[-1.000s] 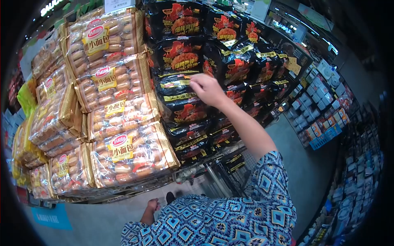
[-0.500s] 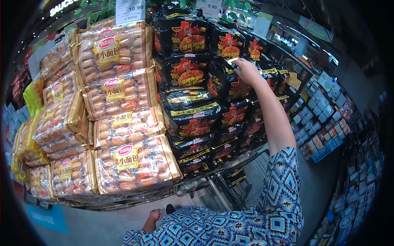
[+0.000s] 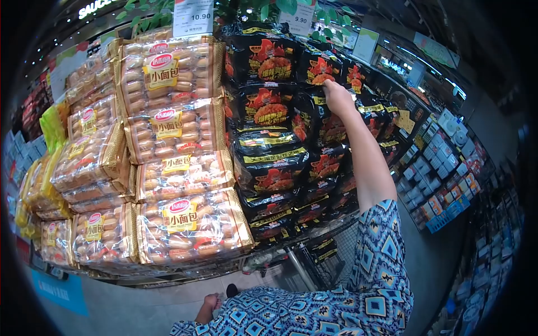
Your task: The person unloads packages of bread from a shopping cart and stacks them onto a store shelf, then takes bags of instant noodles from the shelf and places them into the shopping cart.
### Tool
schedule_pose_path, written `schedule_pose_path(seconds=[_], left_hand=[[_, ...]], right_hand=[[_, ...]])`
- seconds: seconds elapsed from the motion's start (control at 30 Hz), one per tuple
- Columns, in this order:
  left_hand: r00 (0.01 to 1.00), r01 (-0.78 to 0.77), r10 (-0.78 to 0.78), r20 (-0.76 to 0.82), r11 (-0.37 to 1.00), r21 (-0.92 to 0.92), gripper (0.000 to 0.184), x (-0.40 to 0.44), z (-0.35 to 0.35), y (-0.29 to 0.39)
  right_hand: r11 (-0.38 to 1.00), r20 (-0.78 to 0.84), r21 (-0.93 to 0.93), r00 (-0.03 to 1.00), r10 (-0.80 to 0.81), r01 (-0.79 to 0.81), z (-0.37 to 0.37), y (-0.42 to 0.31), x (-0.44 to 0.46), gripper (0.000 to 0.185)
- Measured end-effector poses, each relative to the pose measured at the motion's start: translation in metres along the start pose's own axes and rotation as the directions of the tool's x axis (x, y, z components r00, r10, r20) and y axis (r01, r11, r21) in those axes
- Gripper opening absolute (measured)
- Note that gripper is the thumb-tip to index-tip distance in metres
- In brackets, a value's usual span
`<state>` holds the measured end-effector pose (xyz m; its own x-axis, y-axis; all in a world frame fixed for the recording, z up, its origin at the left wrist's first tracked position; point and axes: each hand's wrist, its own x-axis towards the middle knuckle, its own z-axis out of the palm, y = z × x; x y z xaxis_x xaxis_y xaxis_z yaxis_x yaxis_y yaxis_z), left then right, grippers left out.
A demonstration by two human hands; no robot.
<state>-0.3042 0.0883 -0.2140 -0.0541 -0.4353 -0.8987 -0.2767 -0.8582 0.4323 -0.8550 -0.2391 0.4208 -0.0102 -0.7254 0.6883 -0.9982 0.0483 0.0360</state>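
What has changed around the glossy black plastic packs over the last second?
The right hand has moved rightward and higher, from the left column of glossy black plastic packs to the next column; whether it grips one is unclear. The view has shifted, showing more of the white rectangular price cards. The left hand stays low, and the clear plastic bags of brown rolls look undisturbed.

It's a shop (supermkt): price tags (image 3: pixel 193 17) w/ nos. up top, bread packs (image 3: pixel 193 227) & black packs (image 3: pixel 269 112) in big piles, a cart (image 3: pixel 348 243), full shelves (image 3: pixel 440 168).
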Motion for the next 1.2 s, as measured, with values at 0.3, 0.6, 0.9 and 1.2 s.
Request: schedule_pose_path(seconds=[0.3, 0.6, 0.9, 1.2], left_hand=[[1.0, 0.023, -0.023, 0.005, 1.0, -0.013, 0.036, 0.022, -0.002, -0.007], [0.999, -0.033, 0.035, 0.03, 0.998, -0.051, 0.034, 0.016, 0.008, -0.001], [0.972, -0.145, 0.14, 0.187, 0.989, 0.011, 0.031, 0.023, 0.018, 0.023], [0.71, -0.379, 0.218, 0.67, 0.92, 0.102, 0.038, -0.077, 0.072, 0.156]], right_hand=[[0.997, -0.067, 0.033, 0.996, -0.066, 0.068, 0.008, 0.02, -0.004, 0.015], [0.994, -0.191, 0.064, 0.978, -0.079, 0.093, -0.032, 0.016, -0.008, 0.016], [0.985, -0.365, 0.127, 0.929, -0.06, 0.113, -0.097, 0.022, -0.027, 0.021], [0.881, -0.281, 0.413, 0.952, -0.119, 0.232, -0.17, -0.015, -0.152, 0.023]])
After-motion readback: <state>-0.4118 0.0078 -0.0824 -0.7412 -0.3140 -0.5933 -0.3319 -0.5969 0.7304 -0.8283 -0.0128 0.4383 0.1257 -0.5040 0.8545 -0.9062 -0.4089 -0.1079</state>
